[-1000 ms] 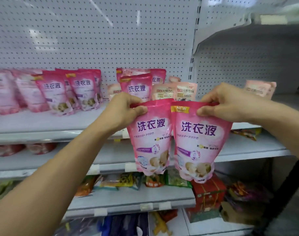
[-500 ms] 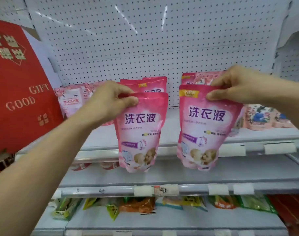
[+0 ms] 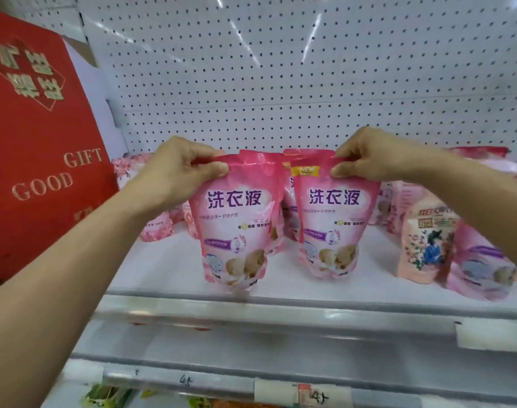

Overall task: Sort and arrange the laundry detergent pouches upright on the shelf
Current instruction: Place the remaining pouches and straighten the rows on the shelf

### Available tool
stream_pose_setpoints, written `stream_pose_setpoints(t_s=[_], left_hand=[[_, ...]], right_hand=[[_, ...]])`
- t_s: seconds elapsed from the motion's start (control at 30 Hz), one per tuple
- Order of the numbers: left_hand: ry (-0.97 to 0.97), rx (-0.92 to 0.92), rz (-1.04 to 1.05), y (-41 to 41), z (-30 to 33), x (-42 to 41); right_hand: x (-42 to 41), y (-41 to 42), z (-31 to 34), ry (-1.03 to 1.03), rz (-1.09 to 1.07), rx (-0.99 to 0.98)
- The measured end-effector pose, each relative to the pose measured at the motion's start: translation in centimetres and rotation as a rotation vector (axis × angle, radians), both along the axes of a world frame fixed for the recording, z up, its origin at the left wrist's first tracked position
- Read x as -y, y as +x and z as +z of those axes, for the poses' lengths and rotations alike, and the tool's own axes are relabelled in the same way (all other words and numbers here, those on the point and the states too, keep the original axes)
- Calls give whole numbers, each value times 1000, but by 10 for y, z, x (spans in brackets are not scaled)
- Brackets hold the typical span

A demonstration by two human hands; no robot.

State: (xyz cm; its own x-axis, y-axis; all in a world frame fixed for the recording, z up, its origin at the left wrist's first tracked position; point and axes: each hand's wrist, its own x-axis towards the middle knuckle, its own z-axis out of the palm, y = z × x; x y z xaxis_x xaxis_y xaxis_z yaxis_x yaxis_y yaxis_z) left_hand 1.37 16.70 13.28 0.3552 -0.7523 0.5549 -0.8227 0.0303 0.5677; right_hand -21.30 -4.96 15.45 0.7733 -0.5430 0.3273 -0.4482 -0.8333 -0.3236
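L hand (image 3: 180, 169) & R hand (image 3: 369, 157) pinch upright pouches (image 3: 236, 225) on shelf (image 3: 280, 301).

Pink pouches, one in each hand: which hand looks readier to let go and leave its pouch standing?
Probably the right hand. Its pouch seems to sit upright on the shelf, further in. The left hand grips a pouch whose blurred bottom is at the front edge, likely unsettled.

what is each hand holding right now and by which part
The left hand pinches the top edge of the left pink pouch; the right hand pinches the top edge of the right pink pouch.
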Motion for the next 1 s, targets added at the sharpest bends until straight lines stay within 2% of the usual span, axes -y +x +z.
stream_pose_setpoints(t_s=[0.2, 0.53, 0.63, 0.73, 0.8, 0.87, 0.93, 1.0], left_hand=[[-7, -13, -61, 24, -8, 29], [79, -62, -142, 39, -36, 74], [-45, -228, -134, 40, -47, 80], [-158, -379, -119, 35, -58, 75], [-148, -487, -139, 28, -78, 67], [-80, -553, -140, 22, -109, 60], [13, -553, -124, 17, -139, 57], [69, -508, -98, 15, -158, 59]], right_hand=[[33, 36, -13, 6, 11, -33], [34, 46, -20, 3, -92, -23], [29, 42, -30, 20, -118, 69], [25, 36, -53, 51, -210, 327], [16, 31, -72, 169, -269, 539], [9, 27, -100, 375, -265, 646], [1, 27, -131, 521, -250, 625], [0, 31, -159, 567, -259, 588]])
